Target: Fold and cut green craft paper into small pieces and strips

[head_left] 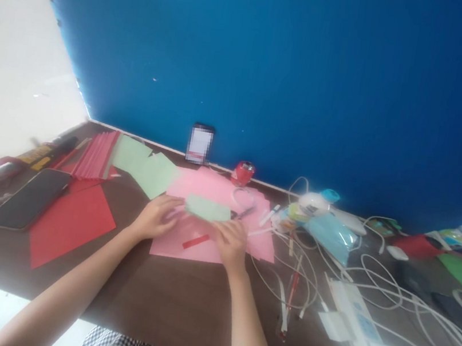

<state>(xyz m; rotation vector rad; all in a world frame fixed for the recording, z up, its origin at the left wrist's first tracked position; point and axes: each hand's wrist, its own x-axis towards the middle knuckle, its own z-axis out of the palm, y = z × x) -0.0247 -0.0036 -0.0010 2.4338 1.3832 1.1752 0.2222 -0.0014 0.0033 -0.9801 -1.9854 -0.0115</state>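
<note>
A small pale green piece of paper (207, 209) is between my two hands, over pink sheets (207, 184). My left hand (158, 219) is at its left end, fingers curved, fingertips on the edge. At its lower right edge my right hand (231, 243) pinches it with finger and thumb. Motion blur softens the fingertips. Just below, a short red paper strip (195, 242) lies slanted on the pink paper. Larger pale green sheets (154, 176) lie beyond my left hand.
Left are a red sheet (73, 224), a phone (28, 199) and a pink folded stack (95, 155). A red roll-shaped item (243, 173) stands near the blue wall (271, 75). White cables (403, 297), a power strip (360, 313) and a light blue packet (332, 234) crowd the right.
</note>
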